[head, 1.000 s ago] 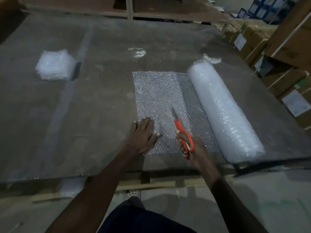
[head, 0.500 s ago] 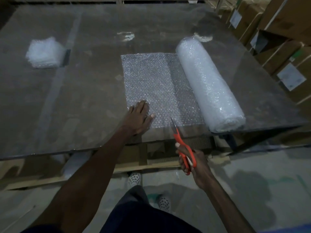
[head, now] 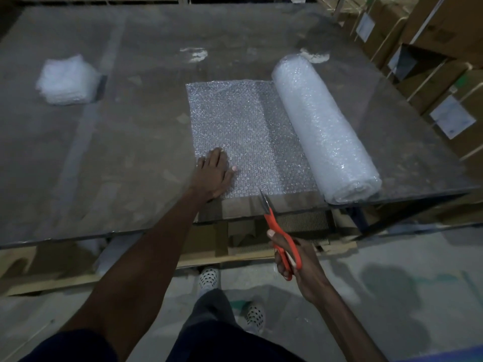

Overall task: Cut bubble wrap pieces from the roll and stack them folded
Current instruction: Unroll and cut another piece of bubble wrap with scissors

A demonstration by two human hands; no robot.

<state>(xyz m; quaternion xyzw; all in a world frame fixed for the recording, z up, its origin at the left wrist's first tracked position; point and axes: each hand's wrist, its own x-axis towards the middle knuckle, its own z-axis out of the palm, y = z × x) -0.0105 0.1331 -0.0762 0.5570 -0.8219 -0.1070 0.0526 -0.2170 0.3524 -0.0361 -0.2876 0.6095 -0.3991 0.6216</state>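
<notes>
A white bubble wrap roll (head: pixel 324 126) lies on the grey table (head: pixel 104 158), right of centre. An unrolled sheet (head: pixel 243 126) spreads flat to its left, still joined to the roll. My left hand (head: pixel 213 175) presses flat on the sheet's near left corner, fingers straight. My right hand (head: pixel 294 259) grips orange scissors (head: pixel 279 236) in front of the table edge; the blade tips reach the sheet's near edge. A stack of folded bubble wrap pieces (head: pixel 68 79) sits at the far left of the table.
Cardboard boxes (head: pixel 444 61) with white labels stand along the right side. A wooden frame (head: pixel 235 254) shows under the table's near edge. My feet in dotted shoes (head: pixel 209 278) stand on the concrete floor.
My right hand drew the scissors back off the sheet toward me, to the table's near edge. My left hand stayed pressed on the sheet's corner. The view shifted as I stepped back.
</notes>
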